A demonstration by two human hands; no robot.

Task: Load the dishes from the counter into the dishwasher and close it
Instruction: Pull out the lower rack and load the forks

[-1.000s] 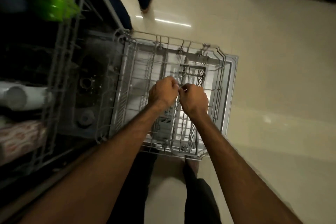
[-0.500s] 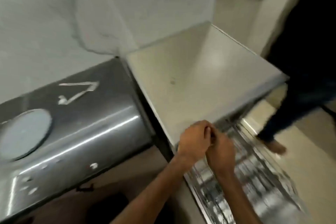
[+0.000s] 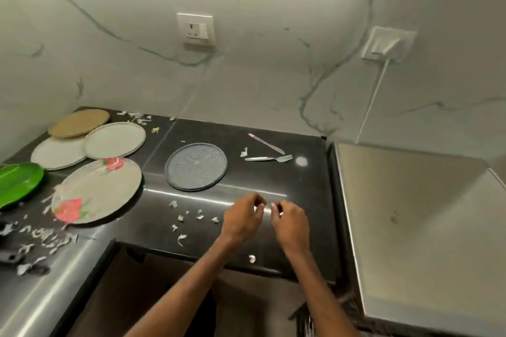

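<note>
Fetching dishes: my left hand (image 3: 242, 217) and right hand (image 3: 290, 223) hover empty, fingers loosely curled; I'd reach far-left for the blue plate (image 3: 196, 166)

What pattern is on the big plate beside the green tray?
Red flowers with green leaves on a pale plate; the head view shows it.

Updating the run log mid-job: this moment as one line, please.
hands: left hand, right hand over counter front, grip unclear | on counter: blue plate, floral plate, fork, knife
</note>
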